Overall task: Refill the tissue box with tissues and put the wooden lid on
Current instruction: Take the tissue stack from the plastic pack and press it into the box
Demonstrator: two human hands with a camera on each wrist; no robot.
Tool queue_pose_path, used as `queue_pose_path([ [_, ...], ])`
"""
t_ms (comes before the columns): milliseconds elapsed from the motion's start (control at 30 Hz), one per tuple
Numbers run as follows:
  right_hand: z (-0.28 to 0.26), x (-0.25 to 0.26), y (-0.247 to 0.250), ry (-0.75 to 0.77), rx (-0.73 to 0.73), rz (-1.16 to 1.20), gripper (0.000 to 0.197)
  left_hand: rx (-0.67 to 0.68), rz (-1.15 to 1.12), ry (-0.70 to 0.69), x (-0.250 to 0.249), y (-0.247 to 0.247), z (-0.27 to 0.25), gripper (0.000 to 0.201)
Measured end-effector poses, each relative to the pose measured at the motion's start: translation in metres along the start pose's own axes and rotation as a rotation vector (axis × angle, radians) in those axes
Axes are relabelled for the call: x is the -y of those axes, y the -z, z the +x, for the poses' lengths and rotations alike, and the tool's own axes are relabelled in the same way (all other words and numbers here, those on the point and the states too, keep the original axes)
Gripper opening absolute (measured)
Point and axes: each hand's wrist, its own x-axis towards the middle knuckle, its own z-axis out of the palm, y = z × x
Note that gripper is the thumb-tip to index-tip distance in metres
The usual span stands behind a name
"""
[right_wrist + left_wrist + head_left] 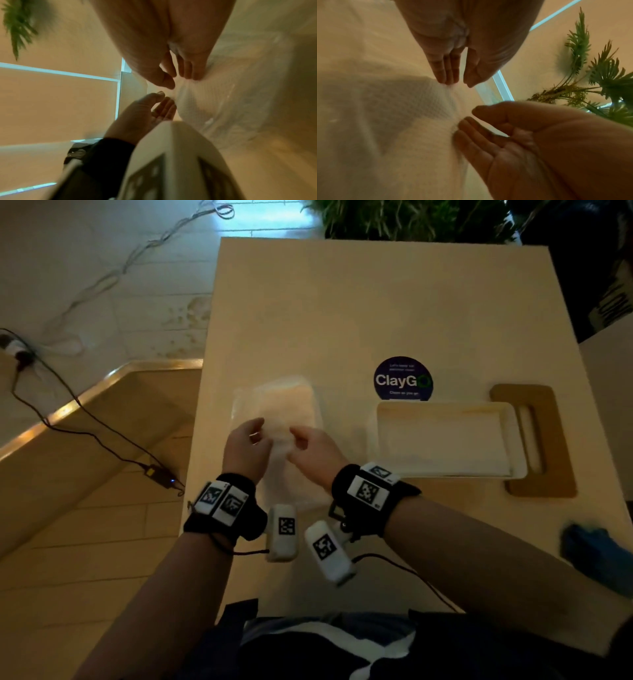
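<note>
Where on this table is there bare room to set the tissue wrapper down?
The far half of the table, beyond the ClayGo sticker, is bare. Crowded: tissue pack at left, tissue box and wooden lid at right.

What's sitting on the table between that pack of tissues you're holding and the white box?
Nothing: in the head view, only bare table separates the tissue pack from the open white box. The round ClayGo sticker lies farther back, beyond the gap.

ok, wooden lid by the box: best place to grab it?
Take the wooden lid by its right long edge, coming from the right. It lies flat, and the tissue box overlaps its left side, so only the right and end edges are free.
</note>
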Motion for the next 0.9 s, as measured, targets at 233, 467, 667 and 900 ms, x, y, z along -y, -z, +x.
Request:
queue_pose_path([
  [233, 0.017, -0.004, 0.002, -0.154, -0.182, 0.097, 0.055, 0.133, 0.113, 0.132, 0.007, 0.0, 0.008, 0.061],
  [467, 0.014, -0.004, 0.006, -0.129, -0.272, 0.212, 0.049, 0.0, -0.107, 0.137, 0.004, -0.008, 0.013, 0.06],
  [667, 0.013, -0.013, 0.012, -0.061, -0.328, 0.174, 0.048, -0.126, -0.177, 0.031, 0.005, -0.007, 0.007, 0.05],
  [900, 0.009, -0.013, 0.017, 0.088, -0.296, 0.042, 0.044, -0.033, -0.269, 0.098, 0.012, -0.011, 0.007, 0.059],
])
